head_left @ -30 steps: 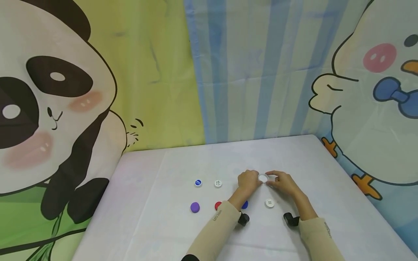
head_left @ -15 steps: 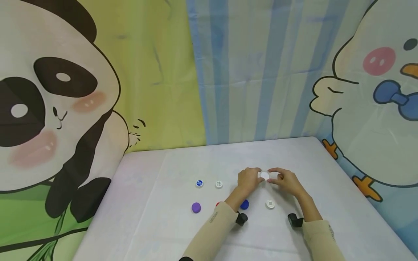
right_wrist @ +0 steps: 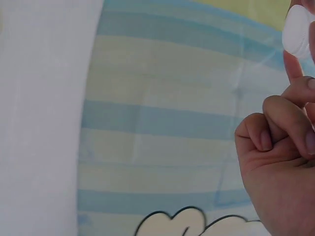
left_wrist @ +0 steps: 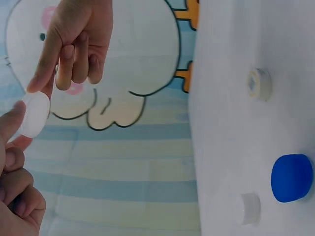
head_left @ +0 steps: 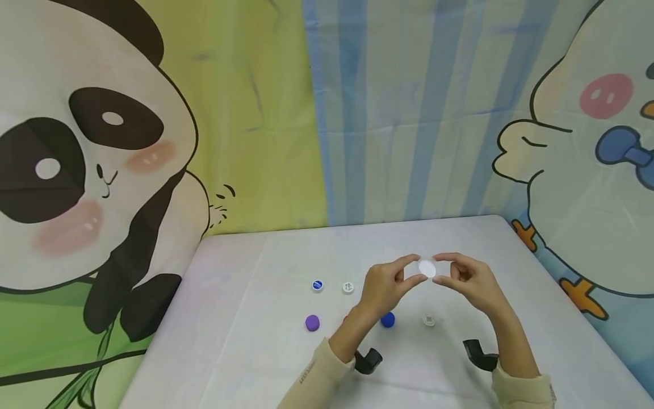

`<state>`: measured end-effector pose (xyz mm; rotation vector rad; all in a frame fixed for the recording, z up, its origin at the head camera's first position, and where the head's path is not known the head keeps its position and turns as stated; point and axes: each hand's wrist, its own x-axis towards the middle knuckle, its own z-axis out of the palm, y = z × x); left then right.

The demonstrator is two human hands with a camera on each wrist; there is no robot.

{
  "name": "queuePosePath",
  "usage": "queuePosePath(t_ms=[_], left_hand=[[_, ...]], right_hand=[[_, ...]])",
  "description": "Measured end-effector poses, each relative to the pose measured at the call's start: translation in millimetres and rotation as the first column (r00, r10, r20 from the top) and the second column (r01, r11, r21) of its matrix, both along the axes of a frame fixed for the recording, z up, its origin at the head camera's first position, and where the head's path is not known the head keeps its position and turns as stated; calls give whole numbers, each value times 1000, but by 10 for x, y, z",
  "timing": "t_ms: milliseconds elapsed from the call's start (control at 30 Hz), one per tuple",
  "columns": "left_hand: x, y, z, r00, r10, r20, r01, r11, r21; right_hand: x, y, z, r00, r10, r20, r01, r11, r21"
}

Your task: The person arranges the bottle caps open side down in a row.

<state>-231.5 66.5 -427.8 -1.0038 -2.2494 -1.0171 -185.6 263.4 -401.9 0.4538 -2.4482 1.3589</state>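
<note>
A round white bottle cap (head_left: 427, 268) is held up over the table between both hands. My left hand (head_left: 384, 284) pinches its left side between thumb and forefinger. Thumb and forefinger of my right hand (head_left: 467, 281) grip the opposite side. In the left wrist view the white cap (left_wrist: 35, 115) is tilted on edge, the right hand (left_wrist: 81, 42) above it and the left hand (left_wrist: 19, 191) below. The right wrist view catches the cap (right_wrist: 297, 30) at its upper right edge, over the right hand's (right_wrist: 283, 137) curled other fingers.
On the white table (head_left: 245, 358) lie a blue-and-white cap (head_left: 317, 286), a white patterned cap (head_left: 348, 288), a purple cap (head_left: 312, 323), a blue cap (head_left: 388, 320) and a white cap (head_left: 428, 320). The left forearm mostly hides a red cap (head_left: 345, 318). Cartoon-printed curtains (head_left: 271, 113) stand behind.
Both hands have raised the white cap off the table, toward the camera and slightly right in view. The view has shifted a little. The other caps stay in place.
</note>
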Motion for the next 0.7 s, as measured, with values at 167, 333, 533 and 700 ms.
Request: queuePosePath(t_ms=[167,333,533,700], left_hand=[[208,-216,76,994,-94,-49,99,988,122],[400,-425,45,988,-139,-74,150,974,171],[544,-600,-76,987,-153,-46,159,964,213],[583,-678,-131,988,-157,-10,155,959,236]], right_hand=[[156,-122,-15,995,52,-80,-54,998,-15],[288,-284,-144,985,105,-140,-112,993,-48],[452,-565,-101,954,163,-253,-190,978,-88],[501,-689,-79,952,157,-263,-189,977,-102]])
